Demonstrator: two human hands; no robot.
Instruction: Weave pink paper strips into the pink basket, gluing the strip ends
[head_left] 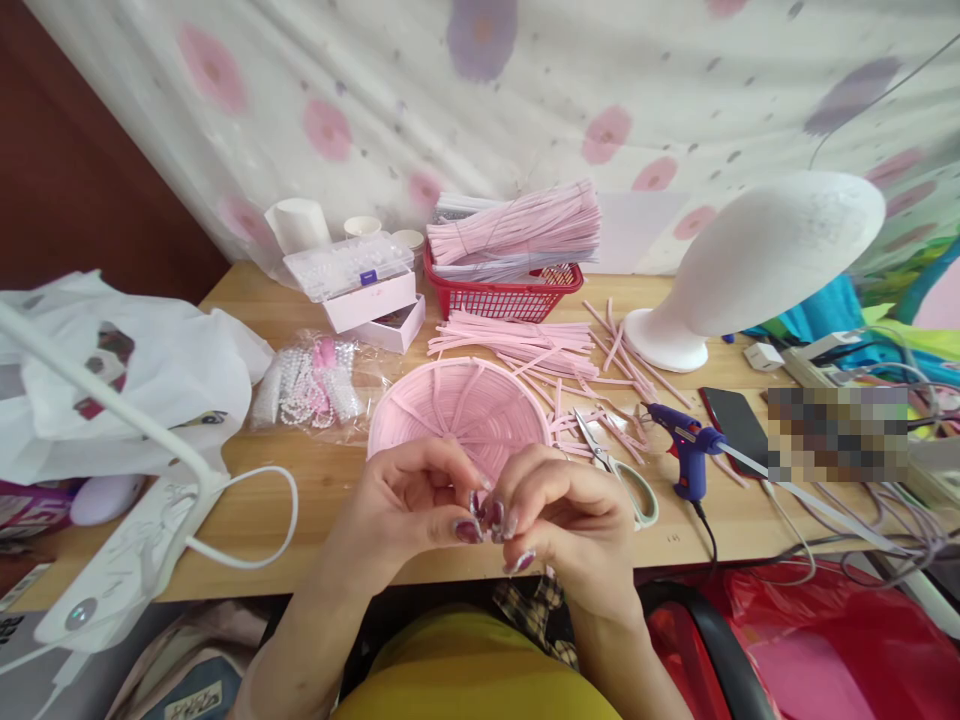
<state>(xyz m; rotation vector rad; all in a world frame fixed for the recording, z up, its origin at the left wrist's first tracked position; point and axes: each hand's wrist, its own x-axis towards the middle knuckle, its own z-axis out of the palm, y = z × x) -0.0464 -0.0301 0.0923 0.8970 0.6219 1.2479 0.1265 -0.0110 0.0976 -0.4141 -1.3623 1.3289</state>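
Observation:
My left hand (pixel 409 505) and my right hand (pixel 566 515) meet fingertip to fingertip just in front of a round pink woven basket (pixel 457 410) on the wooden table (pixel 315 500). Both hands have curled, pinching fingers, and whatever sits between them is too small to make out. Loose pink paper sticks (pixel 525 345) lie behind and to the right of the basket. White-handled scissors (pixel 622 470) rest right of my right hand. A blue glue gun (pixel 686 445) stands beyond them.
A red basket (pixel 510 290) holds bundled pink sticks at the back. Bead boxes (pixel 360 285), a bag of beads (pixel 311 385), a white plastic bag (pixel 135 370), a white foam head (pixel 757 255), a phone (pixel 739 425), cables and a white lamp arm (pixel 112 410) crowd the table.

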